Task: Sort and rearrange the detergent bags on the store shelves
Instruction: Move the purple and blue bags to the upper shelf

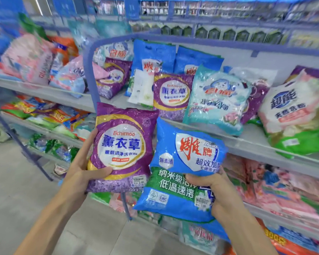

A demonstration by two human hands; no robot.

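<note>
Bags, head view: purple bag (121, 148) in front of shelf (247, 142), left grip (81, 173) curled round its lower edge | blue bag (182, 172) beside it, clutched by right grip (219, 192) | progress: judged partial, the shelf carries brands mixed together, both bags unplaced | room: store aisle, grey shelves, pale floor (13, 181)

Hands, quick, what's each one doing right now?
Left hand: holding the purple detergent bag, thumb across its front.
Right hand: holding the blue detergent bag, fingers curled on it.
</note>
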